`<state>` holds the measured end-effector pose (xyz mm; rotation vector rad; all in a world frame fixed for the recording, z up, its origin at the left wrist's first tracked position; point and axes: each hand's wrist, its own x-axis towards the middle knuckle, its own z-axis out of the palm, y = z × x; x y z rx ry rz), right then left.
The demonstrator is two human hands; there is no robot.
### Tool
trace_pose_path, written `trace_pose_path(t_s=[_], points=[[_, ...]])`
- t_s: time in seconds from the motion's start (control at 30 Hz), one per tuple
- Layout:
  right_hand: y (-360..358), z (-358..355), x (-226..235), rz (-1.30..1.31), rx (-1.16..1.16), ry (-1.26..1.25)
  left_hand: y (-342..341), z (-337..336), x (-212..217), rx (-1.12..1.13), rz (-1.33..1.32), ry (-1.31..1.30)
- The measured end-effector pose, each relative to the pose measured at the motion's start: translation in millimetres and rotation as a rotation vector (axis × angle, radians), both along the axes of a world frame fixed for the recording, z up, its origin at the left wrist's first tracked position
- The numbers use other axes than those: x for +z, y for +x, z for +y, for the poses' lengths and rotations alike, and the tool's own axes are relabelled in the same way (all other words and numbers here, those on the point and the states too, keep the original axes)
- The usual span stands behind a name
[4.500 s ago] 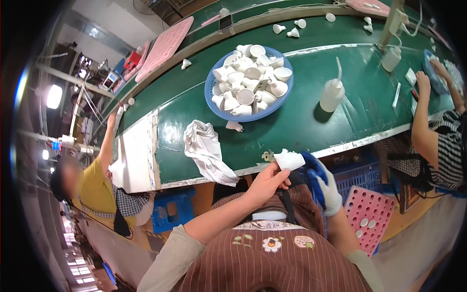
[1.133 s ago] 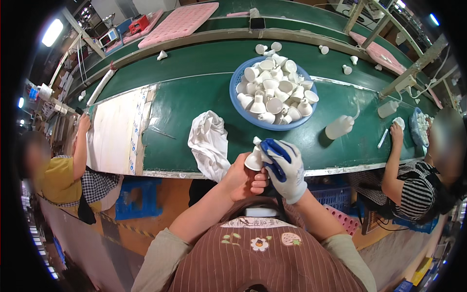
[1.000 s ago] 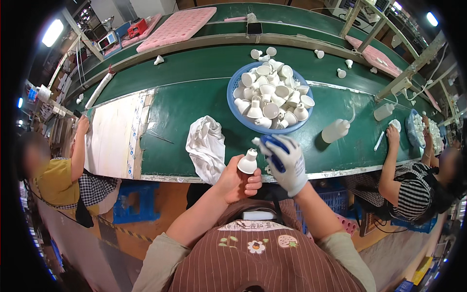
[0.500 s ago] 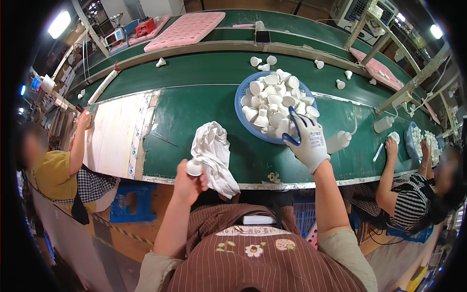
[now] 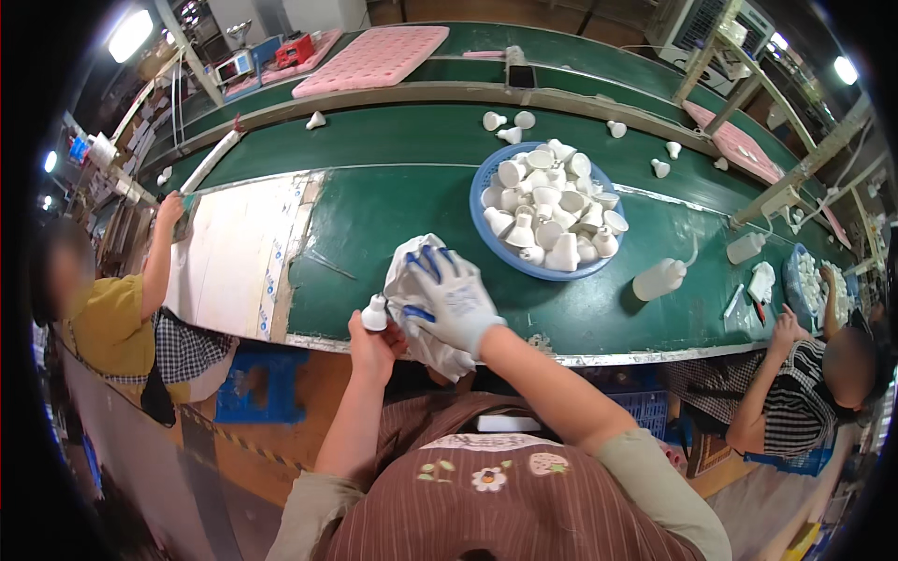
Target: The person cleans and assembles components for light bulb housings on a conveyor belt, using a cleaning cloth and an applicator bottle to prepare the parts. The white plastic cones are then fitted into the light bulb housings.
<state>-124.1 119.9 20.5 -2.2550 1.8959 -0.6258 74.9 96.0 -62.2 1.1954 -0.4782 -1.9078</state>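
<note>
Clearly, the white bulb (image 5: 374, 316) sits clamped between left fingers (image 5: 398, 342), right fingers (image 5: 432, 262) spread over cloth (image 5: 438, 350).

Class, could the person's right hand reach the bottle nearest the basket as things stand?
Probably yes: the right hand lies over the cloth, fingers spread, and only green table seems to separate it from the bottle; the basket sits just beyond that path.

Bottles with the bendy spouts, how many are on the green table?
2. The nearer bottle is just right of the big blue basket; the farther bottle is more to the right. Another could be hidden.
</note>
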Motion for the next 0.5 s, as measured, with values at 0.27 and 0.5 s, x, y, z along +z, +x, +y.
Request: trace_pose_path(t_s=[0.27, 0.5], points=[[3, -12, -26, -0.423, 0.009, -0.034, 42, 19, 0, -0.013, -0.215, -0.122], [18, 28, 18, -0.222, 0.113, 0.041, -36, 45, 39, -0.133, -0.331, -0.976]])
